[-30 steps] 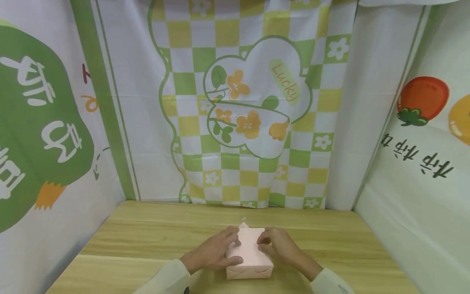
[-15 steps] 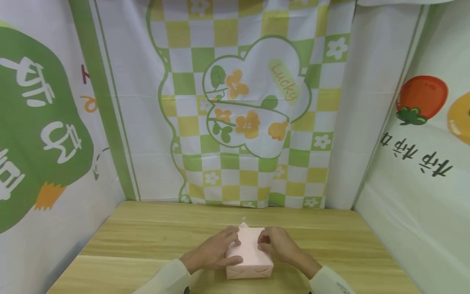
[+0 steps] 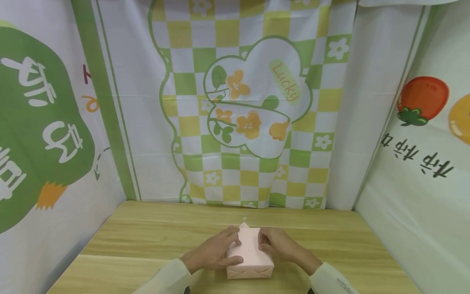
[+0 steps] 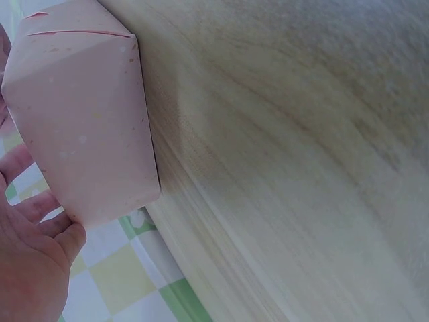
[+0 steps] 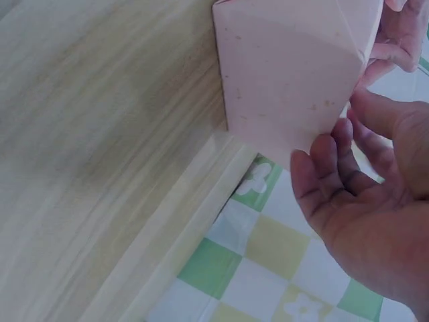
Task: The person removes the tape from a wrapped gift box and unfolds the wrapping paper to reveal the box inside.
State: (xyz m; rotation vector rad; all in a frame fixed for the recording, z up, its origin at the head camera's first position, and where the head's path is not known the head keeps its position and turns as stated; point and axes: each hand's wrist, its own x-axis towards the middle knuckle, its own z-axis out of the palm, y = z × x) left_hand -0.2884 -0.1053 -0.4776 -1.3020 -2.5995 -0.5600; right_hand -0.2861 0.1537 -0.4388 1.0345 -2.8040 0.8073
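A small box wrapped in pale pink paper (image 3: pixel 250 250) lies on the wooden table, its near end folded into creased flaps. At its far end a pointed bit of paper sticks up. My left hand (image 3: pixel 216 250) rests on the box's left side, thumb laid across the top and fingers loosely bent at the edge. On the right, my right hand (image 3: pixel 280 245) curls its fingers at the top edge, thumb close to the index finger. Both wrist views show the pink side of the box (image 4: pixel 84 127), with the left fingers (image 4: pixel 67 235) and right fingers (image 5: pixel 322 157) touching its edges.
The wooden table (image 3: pixel 154 228) runs back to a checked cloth (image 3: pixel 249 175) with flower prints. Printed cloth walls stand on the left (image 3: pixel 106 122) and right (image 3: pixel 415 196). A tiny pale speck (image 3: pixel 244 218) lies behind the box.
Very little differs: my right fingers have shifted slightly at the box's edge. The left hand and the box stay in place.
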